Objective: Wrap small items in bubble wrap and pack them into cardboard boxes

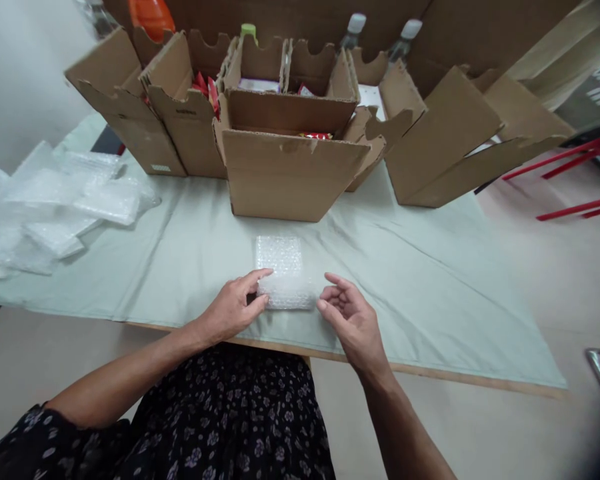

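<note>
A small sheet of bubble wrap (281,267) lies on the pale green cloth near the table's front edge, its near end rolled or folded over something hidden inside. My left hand (233,308) pinches the left end of that roll between thumb and fingers. My right hand (349,317) sits at the right end, palm turned inward, fingers curled and touching the wrap's edge. What is inside the wrap cannot be seen.
Open cardboard boxes (285,160) stand in a row behind the wrap, some holding red packets (203,88). A pile of bubble wrap pieces (55,207) lies at the left. Bottles (353,30) stand behind the boxes. Red metal legs (575,180) are at the right.
</note>
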A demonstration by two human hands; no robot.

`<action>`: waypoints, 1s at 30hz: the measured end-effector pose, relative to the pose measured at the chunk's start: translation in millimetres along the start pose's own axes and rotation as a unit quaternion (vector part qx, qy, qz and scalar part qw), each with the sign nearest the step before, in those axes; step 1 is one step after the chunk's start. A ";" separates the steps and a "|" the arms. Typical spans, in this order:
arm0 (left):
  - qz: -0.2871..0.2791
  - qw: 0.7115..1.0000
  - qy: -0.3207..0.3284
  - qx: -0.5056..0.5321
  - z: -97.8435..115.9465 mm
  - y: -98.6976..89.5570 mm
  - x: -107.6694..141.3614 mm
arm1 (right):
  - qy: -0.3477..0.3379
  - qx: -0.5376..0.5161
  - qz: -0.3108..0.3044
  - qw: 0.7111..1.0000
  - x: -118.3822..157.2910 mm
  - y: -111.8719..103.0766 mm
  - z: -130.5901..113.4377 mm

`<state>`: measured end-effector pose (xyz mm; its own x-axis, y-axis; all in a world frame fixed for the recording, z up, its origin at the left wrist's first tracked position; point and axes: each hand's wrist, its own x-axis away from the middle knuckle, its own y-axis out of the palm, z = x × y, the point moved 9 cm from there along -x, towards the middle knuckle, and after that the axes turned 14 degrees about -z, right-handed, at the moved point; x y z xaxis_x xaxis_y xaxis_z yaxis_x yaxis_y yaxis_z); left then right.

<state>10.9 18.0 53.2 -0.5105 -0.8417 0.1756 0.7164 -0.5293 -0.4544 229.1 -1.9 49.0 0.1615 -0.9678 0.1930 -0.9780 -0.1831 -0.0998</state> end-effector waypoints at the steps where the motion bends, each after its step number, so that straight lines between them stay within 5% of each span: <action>1: 0.002 1.000 -0.002 -0.008 0.6 -0.8 -0.2 | -0.008 0.041 0.002 0.999 -5.6 -3.0 -2.4; 6: 0.041 0.996 0.025 -0.069 0.4 -1.8 4.0 | -0.017 0.162 -0.081 0.983 -33.6 19.4 -2.3; 13: 0.147 0.958 0.099 -0.227 10.3 -3.3 18.8 | -0.010 0.303 -0.062 0.951 -41.7 30.9 -4.4; 21: 0.165 0.974 0.079 -0.134 4.7 -9.8 24.1 | -0.100 0.240 -0.033 0.965 -38.6 35.1 -16.4; 30: 0.205 0.939 0.097 -0.258 11.3 -13.4 23.0 | -0.027 0.313 -0.071 0.947 -53.0 41.1 -7.7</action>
<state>-5.0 4.5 73.2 -0.3546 -0.9022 -0.2455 0.5708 -0.0009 -0.8211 179.4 43.1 42.1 0.3086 -0.9299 0.2002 -0.6791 -0.3628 -0.6382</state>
